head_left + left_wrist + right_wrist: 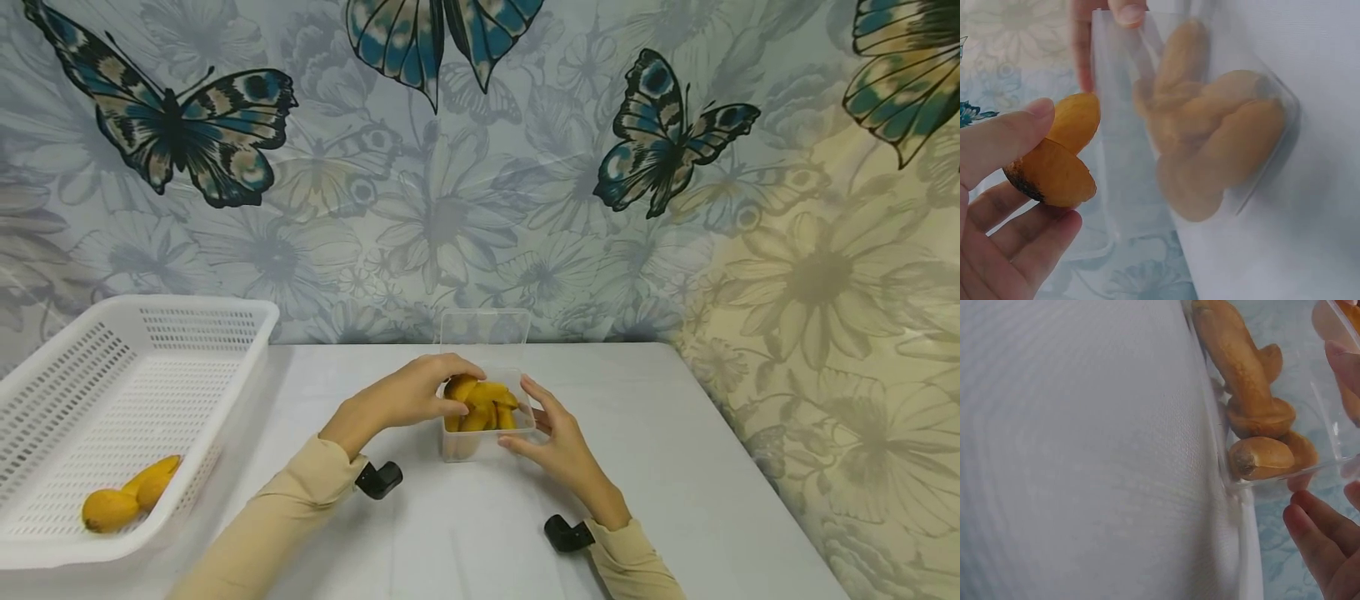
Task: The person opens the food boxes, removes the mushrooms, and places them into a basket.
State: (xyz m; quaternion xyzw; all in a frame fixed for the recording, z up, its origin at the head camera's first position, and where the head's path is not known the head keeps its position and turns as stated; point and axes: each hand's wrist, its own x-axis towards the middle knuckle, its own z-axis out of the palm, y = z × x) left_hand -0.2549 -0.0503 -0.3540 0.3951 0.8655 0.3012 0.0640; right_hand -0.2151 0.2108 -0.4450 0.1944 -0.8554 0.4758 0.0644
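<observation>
My left hand [414,390] is over the left side of a clear plastic box [459,451]. Between its thumb and fingers it pinches a pair of short, yellow bananas [1050,174], one with a blackened end, at the box's mouth. Several more bananas [1235,147] lie piled inside, seen through the cloudy wall in the left wrist view. On the box's right side, my right hand [564,442] has its thumb at the front corner and its fingers along the side wall, steadying it. Fingertips [1297,515] of this hand show just under the wall in the right wrist view.
The box's clear lid [483,327] stands raised at the back. At the left, a white perforated basket [202,367] holds a few bananas [112,508]. A white cloth [630,400] covers the table, and a butterfly-print backdrop [450,208] rises behind it.
</observation>
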